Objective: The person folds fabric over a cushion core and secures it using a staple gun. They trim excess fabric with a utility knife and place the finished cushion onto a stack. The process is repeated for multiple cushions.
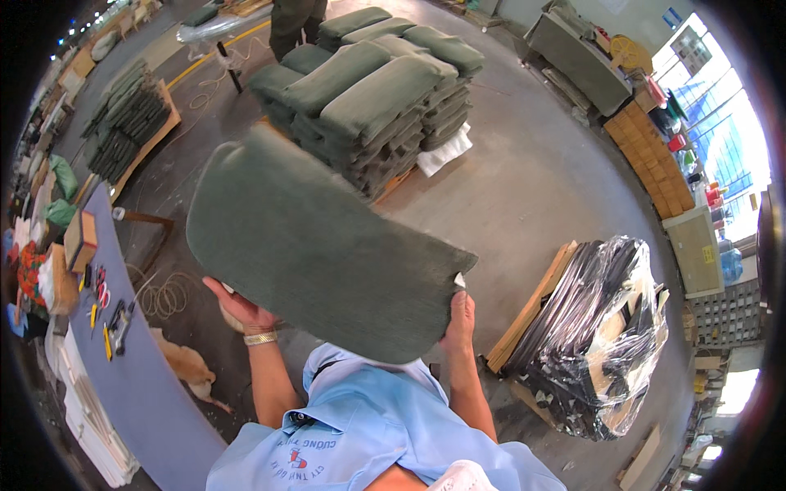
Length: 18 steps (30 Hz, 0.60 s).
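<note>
Taking the view as a clock face, the green pad lies close to the middle, held up in front of the blue shirt and tilted down toward 4 o'clock.

The left hand has the pad's edge at 8 o'clock, palm turned up and partly open; its fingers run out of sight beneath (how far they curl, I cannot tell). A metal band rings that wrist.

The right hand is closed on the pad's edge at 4 o'clock, thumb along the near side, its tip just beside a small white tag; the other fingers are mostly hidden.

At 12 o'clock, beyond the pad, stands a stack of similar green pads, with someone's legs behind it at 11. A smaller pile sits at 10. A bench with tools is at 8, and a plastic-wrapped bundle at 4.
</note>
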Each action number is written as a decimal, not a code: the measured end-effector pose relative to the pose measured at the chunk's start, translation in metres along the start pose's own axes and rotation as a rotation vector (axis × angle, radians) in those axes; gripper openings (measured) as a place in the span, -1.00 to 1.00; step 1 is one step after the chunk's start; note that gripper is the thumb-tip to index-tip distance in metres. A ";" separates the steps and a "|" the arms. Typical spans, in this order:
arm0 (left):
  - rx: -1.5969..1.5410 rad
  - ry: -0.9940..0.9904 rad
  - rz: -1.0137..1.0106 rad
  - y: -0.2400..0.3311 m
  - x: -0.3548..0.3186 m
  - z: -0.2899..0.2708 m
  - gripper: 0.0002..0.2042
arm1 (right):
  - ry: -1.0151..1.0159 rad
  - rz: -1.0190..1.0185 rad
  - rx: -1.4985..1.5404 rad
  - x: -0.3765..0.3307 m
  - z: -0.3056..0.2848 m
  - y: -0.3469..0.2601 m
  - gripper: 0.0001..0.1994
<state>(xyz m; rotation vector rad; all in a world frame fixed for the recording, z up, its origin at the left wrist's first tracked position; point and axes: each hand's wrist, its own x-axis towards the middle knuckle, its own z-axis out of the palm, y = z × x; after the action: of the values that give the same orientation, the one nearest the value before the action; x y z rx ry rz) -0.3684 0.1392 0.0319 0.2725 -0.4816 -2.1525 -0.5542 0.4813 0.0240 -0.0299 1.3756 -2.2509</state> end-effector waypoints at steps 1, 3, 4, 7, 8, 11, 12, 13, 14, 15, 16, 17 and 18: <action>-0.052 -0.272 -0.038 -0.002 0.024 0.005 -0.18 | 0.050 0.067 0.018 0.012 0.005 -0.016 -0.46; -0.088 -0.496 -0.075 -0.024 0.080 0.054 -0.16 | 0.149 0.191 -0.018 0.045 -0.003 -0.041 -0.44; -0.051 -0.424 -0.063 -0.031 0.099 0.102 -0.14 | 0.213 0.174 -0.015 0.054 -0.005 -0.056 -0.44; 0.068 -0.534 0.162 -0.085 0.206 0.214 -0.15 | 0.280 0.167 0.124 0.099 -0.008 -0.101 -0.44; 0.301 -0.609 0.211 -0.101 0.242 0.218 -0.14 | 0.299 0.164 0.090 0.111 -0.009 -0.108 -0.40; 0.558 -0.577 0.113 -0.187 0.293 0.249 -0.12 | 0.385 0.021 0.112 0.155 -0.036 -0.123 -0.27; 0.599 -0.541 0.047 -0.222 0.290 0.259 -0.09 | 0.443 -0.088 0.184 0.156 -0.059 -0.117 -0.22; 0.699 -0.522 -0.009 -0.250 0.293 0.270 -0.07 | 0.501 -0.194 0.254 0.159 -0.083 -0.109 -0.16; 0.808 -0.481 -0.053 -0.265 0.295 0.275 -0.05 | 0.458 -0.225 0.272 0.171 -0.101 -0.102 -0.13; 0.929 -0.432 -0.129 -0.285 0.291 0.269 -0.03 | 0.447 -0.238 0.284 0.175 -0.121 -0.091 -0.11; 1.070 -0.502 -0.130 -0.303 0.292 0.272 -0.01 | 0.458 -0.238 0.291 0.166 -0.142 -0.079 -0.08; 1.210 -0.573 -0.133 -0.317 0.298 0.283 0.02 | 0.348 -0.251 0.310 0.157 -0.159 -0.077 -0.10; 1.369 -0.633 -0.172 -0.335 0.304 0.287 0.02 | 0.236 -0.268 0.328 0.150 -0.173 -0.079 -0.12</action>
<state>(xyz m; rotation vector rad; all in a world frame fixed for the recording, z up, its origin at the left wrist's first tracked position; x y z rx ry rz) -0.8932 0.1387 0.1397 0.3520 -2.3197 -1.6708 -0.7638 0.5901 -0.0293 0.1784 1.1510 -2.7554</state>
